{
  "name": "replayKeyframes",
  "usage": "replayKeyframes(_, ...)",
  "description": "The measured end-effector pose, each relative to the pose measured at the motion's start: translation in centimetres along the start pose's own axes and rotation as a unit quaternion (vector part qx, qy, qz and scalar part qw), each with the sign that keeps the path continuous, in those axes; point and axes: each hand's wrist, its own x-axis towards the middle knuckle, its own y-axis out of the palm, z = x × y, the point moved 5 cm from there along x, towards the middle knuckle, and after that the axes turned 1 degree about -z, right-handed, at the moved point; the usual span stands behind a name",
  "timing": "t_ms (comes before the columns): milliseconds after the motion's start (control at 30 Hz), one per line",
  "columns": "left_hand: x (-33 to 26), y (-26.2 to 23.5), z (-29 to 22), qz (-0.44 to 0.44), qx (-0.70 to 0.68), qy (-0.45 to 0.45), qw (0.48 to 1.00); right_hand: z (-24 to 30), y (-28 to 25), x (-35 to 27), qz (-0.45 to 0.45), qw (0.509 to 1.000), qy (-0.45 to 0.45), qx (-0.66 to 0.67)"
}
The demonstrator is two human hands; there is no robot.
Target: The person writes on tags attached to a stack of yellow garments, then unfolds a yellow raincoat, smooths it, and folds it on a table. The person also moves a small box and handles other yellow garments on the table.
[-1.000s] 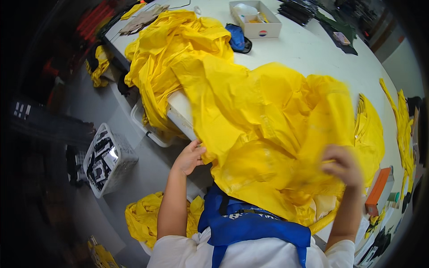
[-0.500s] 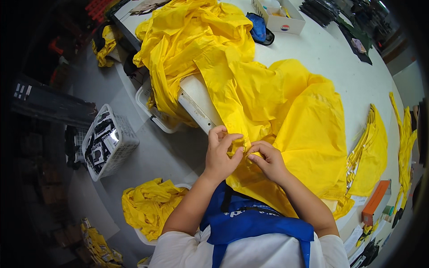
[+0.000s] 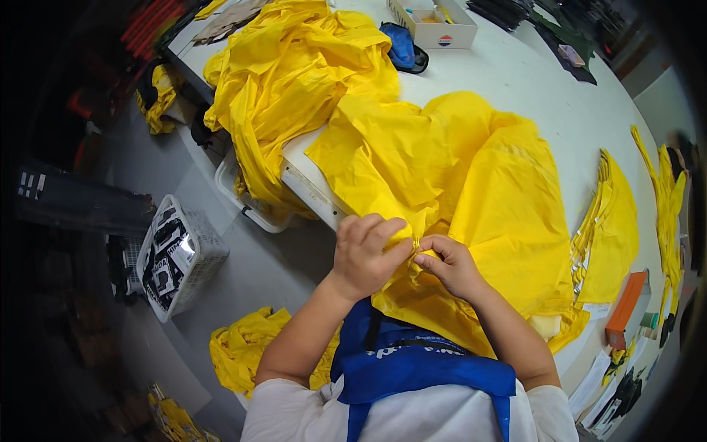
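Observation:
A large piece of yellow fabric [image 3: 501,199], smooth and slightly shiny like rainwear cloth, lies over the table edge and hangs down in front of my blue apron [image 3: 427,376]. My left hand [image 3: 368,254] is closed on a gathered bit of it, with the fingers bent and the thumb pointing right. Close by, my right hand [image 3: 449,265] pinches the same cloth between thumb and fingertips. A short bunched fold shows between the two hands; its finer detail is too small to make out.
Another yellow heap [image 3: 294,74] covers the table's far left corner. On the white table [image 3: 508,74] stand an open box [image 3: 442,33] and a blue pouch [image 3: 401,48]. Stacked yellow pieces [image 3: 615,228] lie right. A white basket [image 3: 195,258] and yellow cloth [image 3: 250,350] are at floor level left.
My left hand has curled its fingers over the cloth and turned further to the right. The fabric strip beyond it has shifted and spread. The whole view has moved slightly.

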Motion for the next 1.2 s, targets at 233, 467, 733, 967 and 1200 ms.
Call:
replayKeyframes(233,2.4,0.3,-0.5,0.076,-0.134,0.017,0.988,3.7,-2.8,-2.6,-0.062,0.997,-0.043,-0.033)
replayKeyframes(467,3.0,0.3,-2.7,0.053,-0.125,0.029,0.99,6.1,-4.0,-3.3,-0.073,0.989,-0.048,-0.119)
replayKeyframes(733,3.9,-0.3,-4.0,0.075,-0.075,0.09,0.99,7.4,-4.8,-4.1,-0.062,0.989,-0.012,-0.13)
replayKeyframes(967,3.8,0.1,-5.0,0.085,-0.087,0.095,0.988,7.9,-5.2,-4.9,-0.081,0.98,-0.023,-0.183)
replayKeyframes(1200,3.6,1.2,-6.0,0.194,-0.215,0.058,0.956,5.2,-5.7,-5.5,-0.256,0.953,-0.073,-0.142)
